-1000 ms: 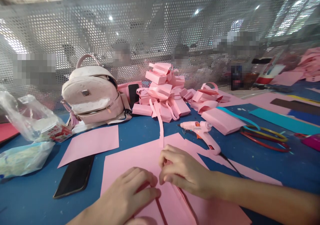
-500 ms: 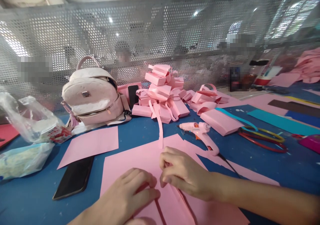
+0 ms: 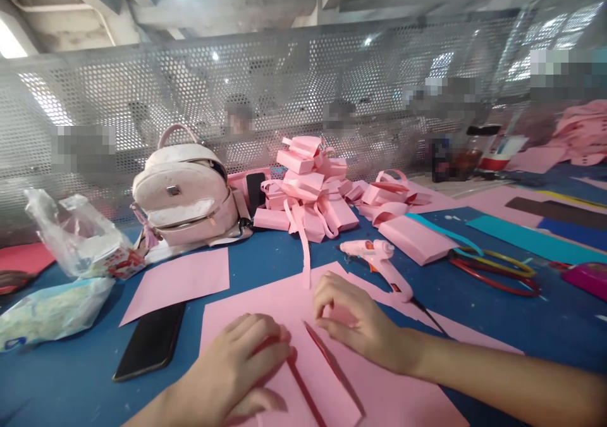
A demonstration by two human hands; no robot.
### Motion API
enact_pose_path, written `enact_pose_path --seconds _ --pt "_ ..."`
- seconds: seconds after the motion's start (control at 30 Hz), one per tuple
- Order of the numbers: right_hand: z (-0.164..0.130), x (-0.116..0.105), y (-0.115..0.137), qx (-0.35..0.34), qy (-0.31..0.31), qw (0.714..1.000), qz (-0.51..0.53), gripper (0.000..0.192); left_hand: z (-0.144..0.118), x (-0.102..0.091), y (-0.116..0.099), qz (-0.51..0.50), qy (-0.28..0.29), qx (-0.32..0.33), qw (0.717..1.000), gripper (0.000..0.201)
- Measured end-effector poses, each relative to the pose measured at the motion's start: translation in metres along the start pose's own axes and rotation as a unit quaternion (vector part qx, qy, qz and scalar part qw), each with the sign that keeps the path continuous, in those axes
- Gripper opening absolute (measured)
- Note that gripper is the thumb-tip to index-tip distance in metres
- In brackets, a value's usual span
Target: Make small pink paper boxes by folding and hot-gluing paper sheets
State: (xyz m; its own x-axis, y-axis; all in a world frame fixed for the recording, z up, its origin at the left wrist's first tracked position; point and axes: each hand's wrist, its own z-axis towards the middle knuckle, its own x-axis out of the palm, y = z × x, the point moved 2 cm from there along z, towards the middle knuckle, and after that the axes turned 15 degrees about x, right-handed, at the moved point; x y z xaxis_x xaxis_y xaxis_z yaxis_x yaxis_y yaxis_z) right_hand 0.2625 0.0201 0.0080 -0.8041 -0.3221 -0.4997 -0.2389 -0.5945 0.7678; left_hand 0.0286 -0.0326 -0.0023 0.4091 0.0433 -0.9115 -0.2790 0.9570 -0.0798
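A folded piece of pink paper [image 3: 310,367] lies on a larger pink sheet [image 3: 227,313] in front of me, its right flap standing up along a crease. My left hand [image 3: 249,360] has its fingers curled over the left edge of the folded paper, gripping it near its far end. To the right of the flap, my right hand [image 3: 353,319] is bent with a gap between thumb and fingers, holding nothing. A pink glue gun [image 3: 377,259] lies on its side just beyond the right hand. One pink paper strip [image 3: 303,250] reaches down onto the sheet.
Behind are a pile of pink paper bags [image 3: 308,186] and a pale pink backpack [image 3: 184,193]. On the left, a black phone [image 3: 149,341] lies partly under pink paper, near plastic bags [image 3: 57,310]. Coloured headband-like loops [image 3: 497,269] lie right on the blue table [image 3: 474,319].
My right hand has let go of the paper flap and moved slightly right and away from it. My left hand stays at the left edge. The view has tilted up a little.
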Motion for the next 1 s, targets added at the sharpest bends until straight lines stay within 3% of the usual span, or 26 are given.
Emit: enact_pose_path --seconds 0.13,0.2,0.27,0.33,0.37,0.5,0.57,0.6,0.73,0.87,1.0 --pt "-0.005 -0.001 0.009 -0.12 0.049 0.989 -0.074 0.03 -0.006 -0.016 0.015 0.071 -0.017 -0.034 0.997 0.048" --pt "-0.008 -0.001 0.011 -0.205 0.077 0.964 -0.15 0.03 -0.005 -0.022 0.013 0.069 -0.04 -0.048 0.996 0.047" --pt "-0.01 -0.002 0.011 -0.293 0.08 0.922 -0.242 0.023 0.001 -0.018 0.004 0.045 -0.047 -0.029 0.997 0.054" --pt "-0.01 -0.005 0.01 -0.358 0.069 0.88 -0.304 0.015 0.007 -0.005 -0.012 0.054 -0.032 0.046 0.997 0.056" --pt "-0.009 -0.007 0.01 -0.378 0.065 0.867 -0.317 0.013 0.009 0.002 -0.019 0.09 -0.045 0.079 0.992 0.048" --pt "-0.007 -0.011 0.01 -0.398 0.072 0.855 -0.326 0.017 0.01 0.017 -0.029 0.17 -0.084 0.093 0.977 0.034" --pt "-0.009 -0.008 0.01 -0.402 0.08 0.853 -0.322 0.018 0.011 0.013 -0.026 0.143 -0.031 0.103 0.984 0.033" --pt "-0.01 -0.007 0.01 -0.408 0.083 0.851 -0.32 0.019 0.01 0.008 -0.022 0.128 -0.01 0.086 0.988 0.028" --pt "-0.017 0.0 0.007 -0.423 0.093 0.837 -0.336 0.024 0.009 -0.007 -0.012 0.054 -0.005 0.043 0.998 0.04" --pt "-0.02 0.001 0.003 -0.421 0.107 0.835 -0.339 0.023 0.006 -0.004 -0.008 0.031 -0.038 -0.033 0.998 0.031" --pt "-0.022 0.004 0.005 -0.434 0.098 0.836 -0.322 0.02 0.006 0.0 -0.007 0.02 -0.043 -0.063 0.997 0.02"
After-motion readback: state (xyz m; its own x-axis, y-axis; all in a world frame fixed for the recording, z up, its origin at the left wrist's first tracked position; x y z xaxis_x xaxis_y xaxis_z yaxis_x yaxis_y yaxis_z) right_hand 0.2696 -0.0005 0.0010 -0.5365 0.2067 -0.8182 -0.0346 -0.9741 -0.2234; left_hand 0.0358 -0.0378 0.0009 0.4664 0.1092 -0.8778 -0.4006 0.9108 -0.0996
